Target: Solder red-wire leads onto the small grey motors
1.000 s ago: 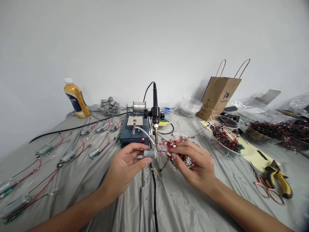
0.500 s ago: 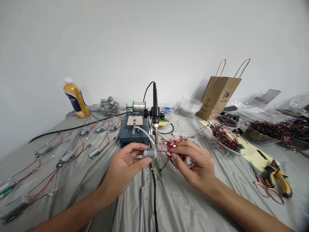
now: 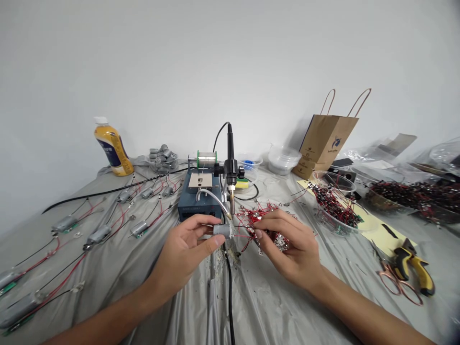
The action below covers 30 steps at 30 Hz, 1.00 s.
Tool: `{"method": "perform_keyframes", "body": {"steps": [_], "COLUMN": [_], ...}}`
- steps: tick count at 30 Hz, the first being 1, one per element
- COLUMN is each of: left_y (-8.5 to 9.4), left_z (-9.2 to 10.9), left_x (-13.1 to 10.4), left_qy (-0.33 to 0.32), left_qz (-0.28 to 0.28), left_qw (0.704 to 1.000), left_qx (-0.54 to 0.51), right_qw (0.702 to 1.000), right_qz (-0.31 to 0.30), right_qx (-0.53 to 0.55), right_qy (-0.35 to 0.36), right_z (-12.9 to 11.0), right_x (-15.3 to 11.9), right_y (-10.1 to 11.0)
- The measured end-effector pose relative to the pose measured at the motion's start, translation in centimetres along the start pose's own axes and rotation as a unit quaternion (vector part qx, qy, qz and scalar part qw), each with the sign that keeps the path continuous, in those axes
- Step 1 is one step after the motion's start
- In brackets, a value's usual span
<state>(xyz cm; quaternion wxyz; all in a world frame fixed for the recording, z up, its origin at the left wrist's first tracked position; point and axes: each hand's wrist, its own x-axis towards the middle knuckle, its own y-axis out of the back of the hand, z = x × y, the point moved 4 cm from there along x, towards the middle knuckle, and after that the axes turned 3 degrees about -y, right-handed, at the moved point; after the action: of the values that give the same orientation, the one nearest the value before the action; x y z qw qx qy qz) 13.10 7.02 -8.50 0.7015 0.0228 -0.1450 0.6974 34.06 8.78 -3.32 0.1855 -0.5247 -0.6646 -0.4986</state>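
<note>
Between the thumb and fingers of my left hand [image 3: 192,247] is a small grey electric motor [image 3: 220,230], its terminal end facing right. The tip of an upright soldering iron [image 3: 232,199] in a stand points down just above that end, near the mouth of a bent solder feed tube [image 3: 215,199]. My right hand [image 3: 287,242] pinches a thin wire [image 3: 247,227] that runs left to the motor's terminals. Whether the wire touches the terminal cannot be made out. Behind the right fingers lies a heap of red wires with metal tabs [image 3: 260,211].
A blue solder feeder [image 3: 197,196] carries a solder spool [image 3: 207,158]. Wired motors [image 3: 100,233] lie at left, near a yellow bottle [image 3: 114,148] and a tub of motors [image 3: 163,159]. At right are a paper bag [image 3: 328,141], a wire-filled bowl [image 3: 336,206], scissors [image 3: 398,282] and pliers [image 3: 413,266].
The motor's terminal end has shifted very slightly left and down relative to the iron. Both hands keep their hold, and the view has barely moved.
</note>
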Motion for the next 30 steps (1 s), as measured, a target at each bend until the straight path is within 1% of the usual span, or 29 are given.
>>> {"method": "perform_keyframes", "body": {"steps": [4,12,15,17,18,19,20,21,23,24,25,27,28,29,30], "left_y": [0.0,0.0,-0.1,-0.2,-0.3,-0.4,-0.5,-0.6,-0.5,-0.4,-0.3,-0.2,-0.1,-0.1,-0.1], "left_z": [0.0,-0.1,0.2,0.7,1.1,1.6,2.2,2.9,4.2,4.8,5.4,6.2,6.5,6.6,6.7], "left_x": [-0.1,-0.2,-0.6,-1.0,-1.3,-1.6,-1.9,-2.1,-2.5,-2.6,-2.7,-2.9,-3.0,-3.1,-3.2], "left_qy": [0.015,0.025,0.021,0.007,-0.004,-0.015,-0.027,-0.039,-0.06,-0.067,-0.073,-0.081,-0.081,-0.078,-0.072], "left_qz": [-0.007,-0.01,-0.015,-0.026,-0.033,-0.041,-0.045,-0.046,-0.038,-0.032,-0.029,-0.031,-0.035,-0.041,-0.045], "left_qw": [1.0,0.999,0.999,0.999,0.999,0.999,0.998,0.998,0.997,0.997,0.996,0.995,0.994,0.994,0.994], "left_qx": [0.003,0.02,0.021,0.018,0.018,0.018,0.015,0.009,-0.012,-0.025,-0.036,-0.051,-0.056,-0.061,-0.067], "right_qw": [1.0,1.0,0.999,0.997,0.994,0.989,0.981,0.967,0.92,0.896,0.873,0.836,0.8,0.759,0.726], "right_qz": [-0.001,-0.005,-0.023,-0.036,-0.042,-0.047,-0.053,-0.063,-0.108,-0.136,-0.165,-0.208,-0.225,-0.22,-0.217], "right_qx": [0.01,0.021,0.038,0.072,0.098,0.128,0.158,0.184,0.224,0.24,0.261,0.332,0.396,0.472,0.53], "right_qy": [0.0,-0.002,-0.005,-0.009,-0.022,-0.05,-0.1,-0.167,-0.302,-0.349,-0.378,-0.385,-0.391,-0.39,-0.381], "right_z": [0.0,0.2,0.0,0.2,0.5,1.1,1.8,2.6,3.5,3.3,2.6,0.1,-1.5,-3.1,-4.6], "right_x": [0.0,-0.2,-0.5,-0.4,-0.2,0.1,0.5,0.8,0.8,0.5,-0.2,-2.3,-3.8,-5.3,-6.8], "right_y": [0.0,0.0,0.1,0.3,0.5,0.7,0.9,1.2,1.4,1.5,1.3,0.3,-0.7,-1.9,-3.1]}}
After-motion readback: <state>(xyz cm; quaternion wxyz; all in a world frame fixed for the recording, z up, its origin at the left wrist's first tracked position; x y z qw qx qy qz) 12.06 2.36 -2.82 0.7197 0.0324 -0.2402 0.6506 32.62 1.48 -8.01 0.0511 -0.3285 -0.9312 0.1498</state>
